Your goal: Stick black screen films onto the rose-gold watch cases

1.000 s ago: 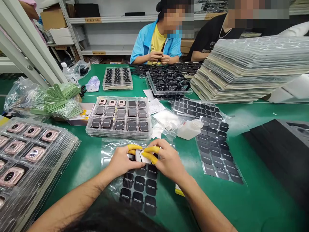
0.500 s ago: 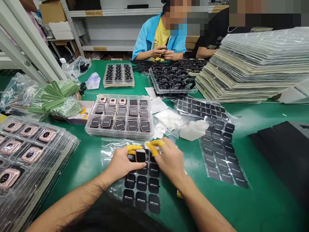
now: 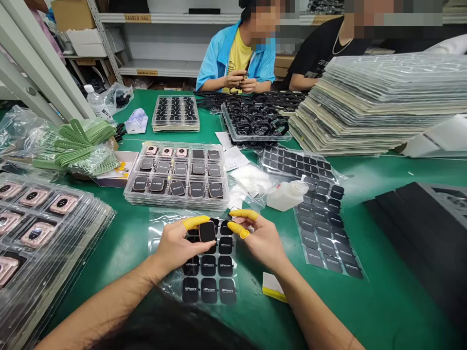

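Note:
In my left hand point(image 3: 178, 243) is a smartwatch body point(image 3: 207, 232), gripped between the thumb and fingers with its black screen facing up. A yellow cot covers the index finger. It is held over a clear sheet of black square screen stickers point(image 3: 208, 266) printed with white lettering. My right hand point(image 3: 260, 238) hovers at the sheet's upper right, yellow cots on its thumb and index finger. Those two fingers are apart, with nothing plainly between them; its other fingers curl out of sight. A white-and-yellow pad point(image 3: 274, 287) lies beside my right forearm.
Ahead stands a tray of stickered watch bodies point(image 3: 178, 194). Stacked trays of pink watches point(image 3: 62, 204) are at left, with green straps point(image 3: 82, 146) behind. To the right are a white bottle point(image 3: 286, 195), another sticker sheet point(image 3: 326, 233) and black foam point(image 3: 416, 218). Two people sit opposite.
My right hand has drawn back from the watch, and the white wipe at its fingertips no longer shows there. My left hand has tilted the watch screen slightly; its face is now fully visible.

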`<state>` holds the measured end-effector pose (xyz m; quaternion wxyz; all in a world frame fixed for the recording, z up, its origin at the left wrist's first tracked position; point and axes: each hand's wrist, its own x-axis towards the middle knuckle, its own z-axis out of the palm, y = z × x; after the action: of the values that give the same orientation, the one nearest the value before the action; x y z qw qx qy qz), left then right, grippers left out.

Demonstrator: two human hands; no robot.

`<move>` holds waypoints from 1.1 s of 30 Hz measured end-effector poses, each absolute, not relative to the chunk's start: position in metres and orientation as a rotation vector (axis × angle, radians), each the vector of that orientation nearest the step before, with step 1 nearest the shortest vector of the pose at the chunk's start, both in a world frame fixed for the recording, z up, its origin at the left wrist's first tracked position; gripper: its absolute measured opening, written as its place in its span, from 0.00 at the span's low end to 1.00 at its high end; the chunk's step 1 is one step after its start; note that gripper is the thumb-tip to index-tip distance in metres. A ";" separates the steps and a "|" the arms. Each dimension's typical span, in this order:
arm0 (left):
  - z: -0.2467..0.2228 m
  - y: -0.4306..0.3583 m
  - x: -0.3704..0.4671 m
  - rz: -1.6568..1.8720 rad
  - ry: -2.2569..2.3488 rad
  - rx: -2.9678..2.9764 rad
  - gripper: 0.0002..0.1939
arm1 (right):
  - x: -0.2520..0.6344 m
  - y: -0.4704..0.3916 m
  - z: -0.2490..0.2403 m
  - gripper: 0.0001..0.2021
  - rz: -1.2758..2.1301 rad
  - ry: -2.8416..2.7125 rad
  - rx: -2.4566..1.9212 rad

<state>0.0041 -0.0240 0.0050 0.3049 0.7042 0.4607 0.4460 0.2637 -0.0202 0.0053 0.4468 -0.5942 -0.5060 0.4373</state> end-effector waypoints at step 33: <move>0.025 -0.030 0.017 0.785 1.243 1.800 0.25 | 0.227 -0.043 0.026 0.30 1.528 -0.932 -1.427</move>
<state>0.0166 -0.0296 0.0250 0.3974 0.7107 0.4908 0.3100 0.2274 -0.0431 0.0257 0.4133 -0.5677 -0.3706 0.6079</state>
